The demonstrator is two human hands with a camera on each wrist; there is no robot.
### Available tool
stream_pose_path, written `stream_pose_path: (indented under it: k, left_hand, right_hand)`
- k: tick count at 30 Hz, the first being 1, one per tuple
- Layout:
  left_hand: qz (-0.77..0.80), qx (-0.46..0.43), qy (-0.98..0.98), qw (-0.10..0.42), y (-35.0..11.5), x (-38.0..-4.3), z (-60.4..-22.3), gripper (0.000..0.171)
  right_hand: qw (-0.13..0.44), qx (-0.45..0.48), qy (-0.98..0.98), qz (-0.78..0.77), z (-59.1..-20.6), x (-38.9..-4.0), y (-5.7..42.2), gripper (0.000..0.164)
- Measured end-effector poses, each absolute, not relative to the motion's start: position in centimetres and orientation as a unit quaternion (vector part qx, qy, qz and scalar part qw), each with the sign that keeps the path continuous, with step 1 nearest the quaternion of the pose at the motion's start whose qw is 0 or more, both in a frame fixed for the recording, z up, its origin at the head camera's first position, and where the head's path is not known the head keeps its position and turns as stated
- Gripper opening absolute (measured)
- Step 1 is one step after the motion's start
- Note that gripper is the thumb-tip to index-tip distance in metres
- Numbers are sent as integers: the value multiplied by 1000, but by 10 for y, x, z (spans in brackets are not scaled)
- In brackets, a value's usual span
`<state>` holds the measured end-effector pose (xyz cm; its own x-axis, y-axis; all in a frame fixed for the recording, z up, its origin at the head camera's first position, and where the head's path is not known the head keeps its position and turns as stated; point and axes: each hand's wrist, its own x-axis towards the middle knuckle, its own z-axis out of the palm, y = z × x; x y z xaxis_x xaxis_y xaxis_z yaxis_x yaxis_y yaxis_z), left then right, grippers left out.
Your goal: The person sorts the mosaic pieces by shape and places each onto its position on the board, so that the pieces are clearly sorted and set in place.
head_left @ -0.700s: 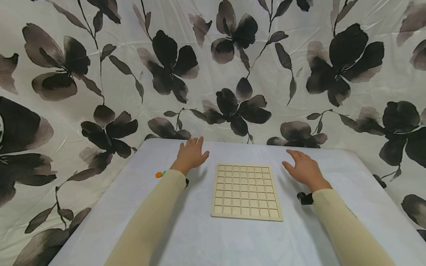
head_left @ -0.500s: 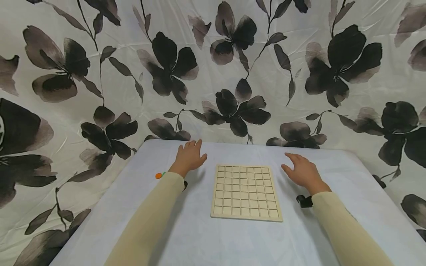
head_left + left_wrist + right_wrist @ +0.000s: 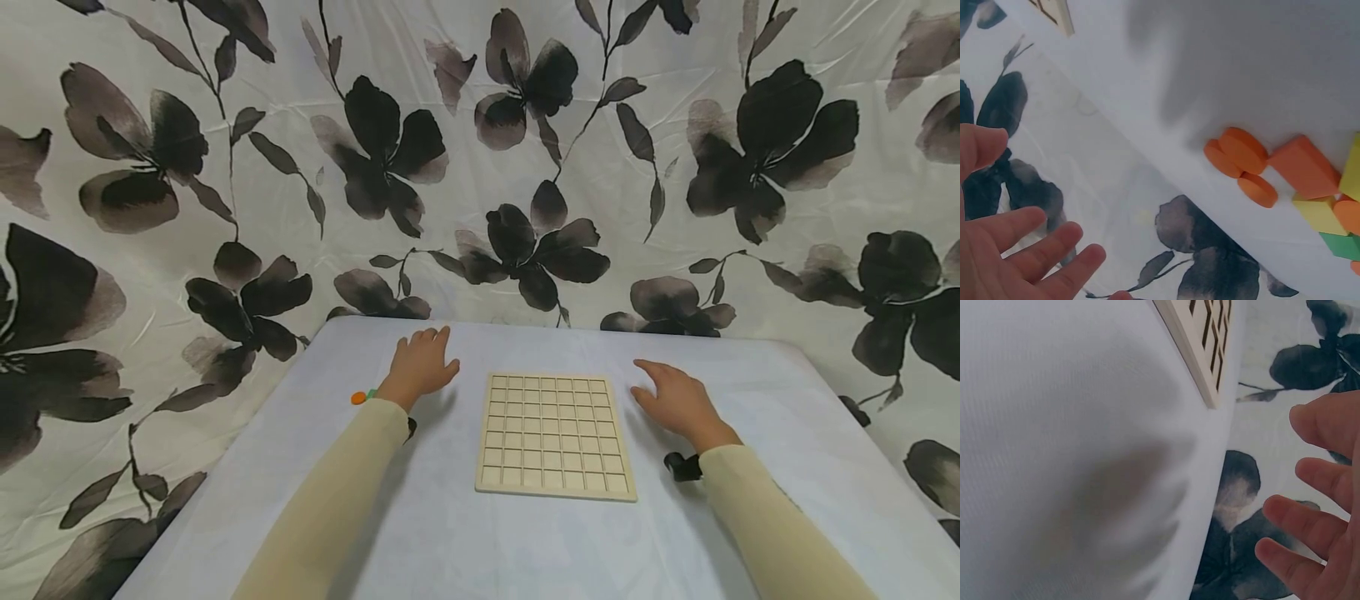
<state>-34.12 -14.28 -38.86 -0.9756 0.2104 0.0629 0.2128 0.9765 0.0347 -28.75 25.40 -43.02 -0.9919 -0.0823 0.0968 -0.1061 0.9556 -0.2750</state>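
A pale wooden grid board (image 3: 555, 436) with shallow square cells lies flat on the white table. To its left my left hand (image 3: 417, 367) hovers over the tabletop, fingers spread and holding nothing. My right hand (image 3: 678, 404) hangs in the air right of the board, also without anything in it. In the left wrist view, orange discs (image 3: 1242, 150), an orange block (image 3: 1305, 167), a yellow block (image 3: 1319, 214) and a green block (image 3: 1340, 244) lie together. The left forearm hides most of these pieces in the head view, where one orange disc (image 3: 358, 398) shows.
The white tabletop (image 3: 495, 550) ends at the back against a hanging cloth (image 3: 450, 192) with dark printed flowers. A dark wrist device (image 3: 682, 467) sits under the right wrist. Both hands cast shadows on the table.
Both hands have drawn back slightly toward the near side, the left one also shifting a little left. The board and the pieces have stayed in place.
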Motion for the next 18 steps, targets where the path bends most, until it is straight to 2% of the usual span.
stream_pose_path:
  k: [18]
  left_hand:
    - [-14, -106, -994, 22, -161, -335, -403, 62]
  right_hand:
    - [16, 52, -989, 140, -436, -279, 243, 54]
